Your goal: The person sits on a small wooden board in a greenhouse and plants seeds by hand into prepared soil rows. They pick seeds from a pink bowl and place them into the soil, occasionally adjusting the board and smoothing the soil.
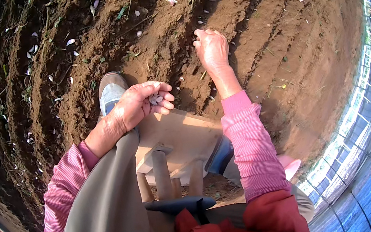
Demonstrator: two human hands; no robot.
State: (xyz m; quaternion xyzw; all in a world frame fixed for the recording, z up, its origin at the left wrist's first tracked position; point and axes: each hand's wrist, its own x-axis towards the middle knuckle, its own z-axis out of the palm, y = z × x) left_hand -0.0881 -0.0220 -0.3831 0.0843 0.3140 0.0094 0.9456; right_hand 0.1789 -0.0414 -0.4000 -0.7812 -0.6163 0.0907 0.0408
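My left hand (147,98) is palm up above the shoe, its fingers curled around several pale cloves (155,99) that look like garlic. Farther out and to the right, my right hand (212,46) reaches down to a furrow in the brown soil (166,48). Its fingers bend toward the ground, and their tips are partly hidden, so whether they pinch a clove cannot be told. One pale clove (201,22) lies in the furrow just beyond these fingers. A pinkish clove (171,0) rests on the ridge farther off.
Below my hands is a wooden board (181,131) with round wooden legs (162,174) on it. A shoe (112,88) stands on the soil at left. Furrows with scattered cloves (70,42) run across the ground. Part of a pink object (291,166) shows behind my right sleeve.
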